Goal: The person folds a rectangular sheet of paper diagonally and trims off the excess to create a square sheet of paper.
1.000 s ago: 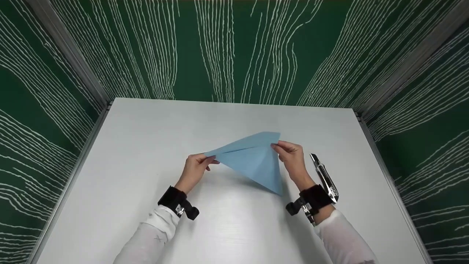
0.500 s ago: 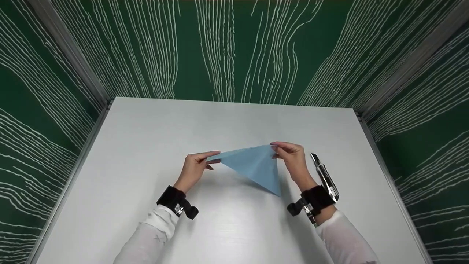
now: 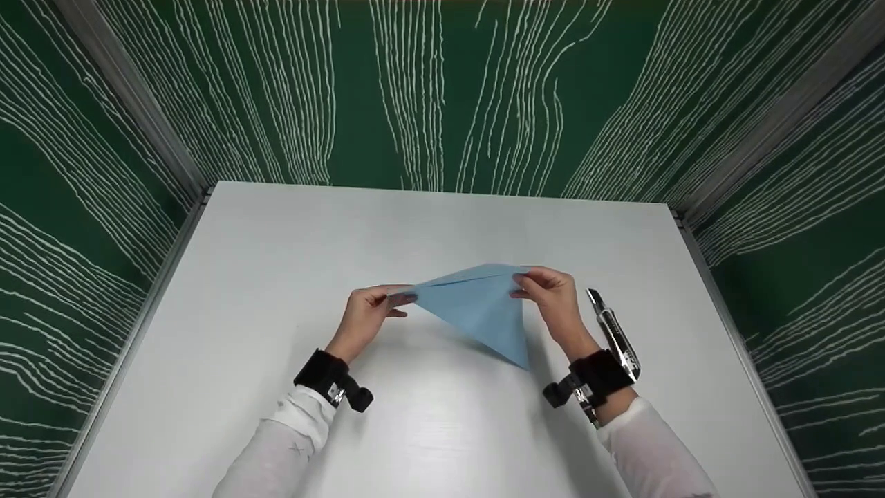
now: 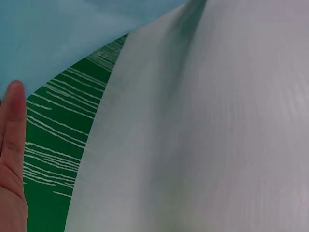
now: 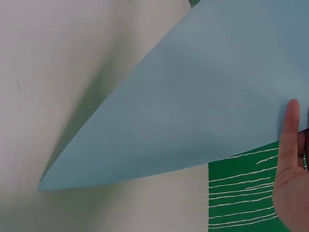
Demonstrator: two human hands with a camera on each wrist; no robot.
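Note:
A light blue sheet of paper [image 3: 477, 308], folded along a slanting line near its top, is held up between both hands. My left hand [image 3: 366, 315] pinches its left corner between thumb and fingers. At the upper right corner, my right hand [image 3: 553, 297] pinches the paper the same way. A pointed corner of the blue paper [image 5: 145, 121] hangs down toward the tabletop in the right wrist view. The left wrist view catches only part of the left hand [image 4: 12, 159] under the paper's edge.
A utility knife [image 3: 614, 335] lies on the white table [image 3: 276, 235], just right of the right wrist. Green walls [image 3: 387, 97] with white wavy lines stand behind the table and at its sides.
The paper's upper flap tips down toward me, then partly back up, showing a narrower strip than a second ago. Both hands keep their grip and hardly shift.

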